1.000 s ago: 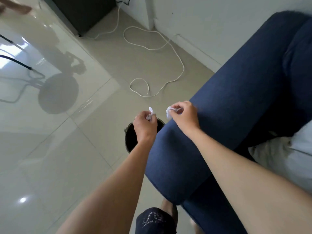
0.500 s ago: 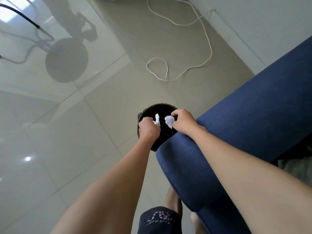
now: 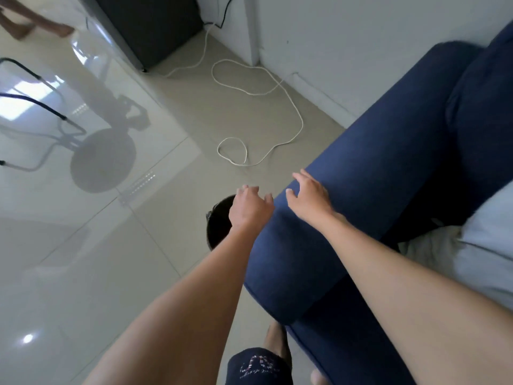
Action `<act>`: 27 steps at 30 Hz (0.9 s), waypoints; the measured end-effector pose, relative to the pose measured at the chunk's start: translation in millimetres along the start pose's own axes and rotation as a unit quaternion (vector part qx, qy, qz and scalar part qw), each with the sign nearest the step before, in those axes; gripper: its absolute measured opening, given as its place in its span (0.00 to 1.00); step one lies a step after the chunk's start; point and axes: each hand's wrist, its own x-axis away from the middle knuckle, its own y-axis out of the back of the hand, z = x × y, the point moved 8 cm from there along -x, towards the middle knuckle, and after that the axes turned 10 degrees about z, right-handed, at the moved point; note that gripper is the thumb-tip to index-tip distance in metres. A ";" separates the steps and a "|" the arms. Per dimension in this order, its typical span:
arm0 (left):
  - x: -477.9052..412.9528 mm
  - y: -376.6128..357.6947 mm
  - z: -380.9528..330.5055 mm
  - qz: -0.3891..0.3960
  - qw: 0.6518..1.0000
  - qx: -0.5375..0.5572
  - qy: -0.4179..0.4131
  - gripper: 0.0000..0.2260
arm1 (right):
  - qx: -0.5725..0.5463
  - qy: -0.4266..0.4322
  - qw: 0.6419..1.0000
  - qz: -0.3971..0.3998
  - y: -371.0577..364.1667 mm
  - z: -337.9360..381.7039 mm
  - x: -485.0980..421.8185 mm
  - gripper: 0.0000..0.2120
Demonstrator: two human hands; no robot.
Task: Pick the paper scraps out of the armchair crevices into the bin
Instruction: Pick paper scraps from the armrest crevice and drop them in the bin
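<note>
A dark round bin stands on the floor tiles just left of the blue armchair's armrest. My left hand hovers over the bin's right side, fingers spread and empty. Over the front end of the armrest, my right hand is also spread with nothing in it. No paper scrap shows in either hand; the bin's inside is dark and partly hidden by my left hand.
A white cable loops across the floor beyond the bin, toward a dark cabinet. Glossy tiles at left reflect a fan stand. A pale cushion lies on the seat at right. Someone's bare feet stand far left. My knee is below.
Both hands held white paper scraps over the bin; now both have spread and are empty, the scraps gone from view. The camera view has tilted back up.
</note>
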 end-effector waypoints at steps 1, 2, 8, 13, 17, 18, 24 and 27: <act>11.4 -5.8 -17.3 -0.007 1.000 -0.018 -0.023 0.21 | 0.002 -0.002 1.000 -0.008 11.6 -10.2 12.8 0.25; 24.3 -12.4 -34.6 -0.014 0.998 -0.033 -0.045 0.21 | 0.005 -0.005 1.000 -0.015 22.6 -21.6 25.4 0.26; 96.3 -63.3 -115.4 -0.041 0.986 -0.067 -0.145 0.18 | 0.031 -0.026 0.998 -0.047 70.8 -97.0 97.7 0.28; 135.5 -117.2 -131.6 -0.013 0.985 -0.089 -0.144 0.14 | 0.037 -0.069 0.996 -0.042 69.6 -162.9 142.8 0.26; 140.6 -175.8 -121.5 0.054 0.983 -0.117 -0.130 0.18 | 0.015 -0.096 0.995 -0.022 42.6 -218.0 151.0 0.21; 139.2 -191.8 -117.5 0.072 0.982 -0.121 -0.128 0.18 | 0.006 -0.105 0.994 -0.017 34.0 -230.3 150.2 0.21; 119.9 -272.6 -77.9 0.141 0.979 -0.106 -0.106 0.23 | -0.004 -0.120 0.992 0.029 -27.7 -285.6 122.5 0.24; 101.4 -296.8 -53.7 0.177 0.976 -0.102 -0.073 0.25 | -0.026 -0.120 0.991 0.049 -55.1 -298.7 104.4 0.25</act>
